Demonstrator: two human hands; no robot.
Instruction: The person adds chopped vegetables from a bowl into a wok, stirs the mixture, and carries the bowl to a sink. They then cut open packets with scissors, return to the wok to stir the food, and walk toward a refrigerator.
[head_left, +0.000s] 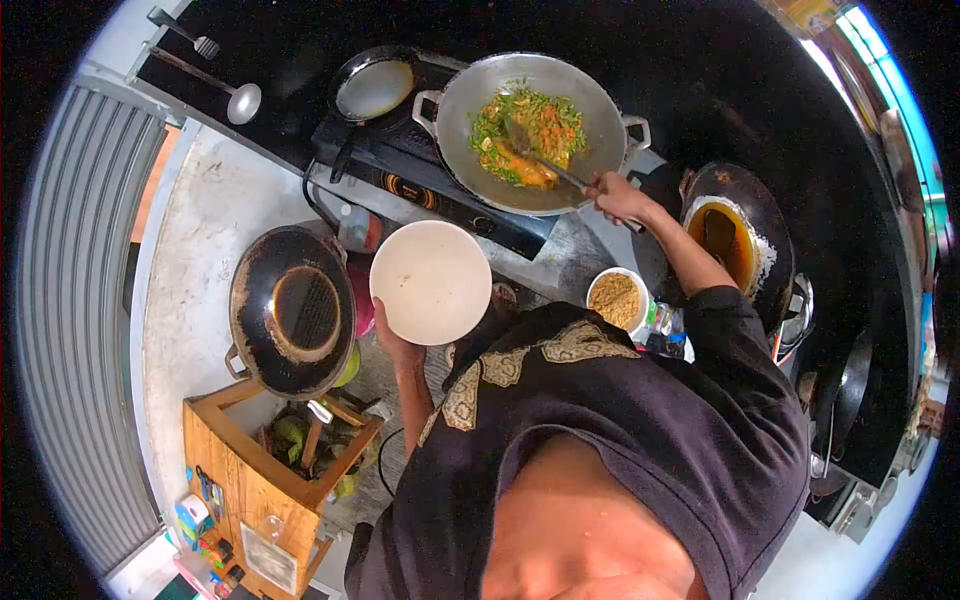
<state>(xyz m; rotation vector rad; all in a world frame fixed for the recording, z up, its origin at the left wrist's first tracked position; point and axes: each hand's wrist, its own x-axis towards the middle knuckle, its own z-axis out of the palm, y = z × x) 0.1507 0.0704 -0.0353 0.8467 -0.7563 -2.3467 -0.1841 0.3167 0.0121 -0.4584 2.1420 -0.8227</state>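
Note:
My right hand (617, 197) is closed around the handle of a cooking spatula (560, 172). The spatula's head rests in chopped green vegetables with orange bits (530, 125), inside a large two-handled metal wok (585, 90) on the stove (470, 222). Lower and to the left, my left hand (396, 346) grips the rim of a cream-white bowl (432, 280), which is tipped so its inside faces me. A few small specks stick to the inside of the bowl. Part of the left hand's fingers is hidden behind the bowl.
A small frying pan (375, 90) sits on the stove's left burner. At left is a dark wok (245, 320) by a wooden stand (235, 445). To my right are a tub of brown crumbs (615, 298) and a wok with brown oil (738, 245). A ladle (243, 103) hangs upper left.

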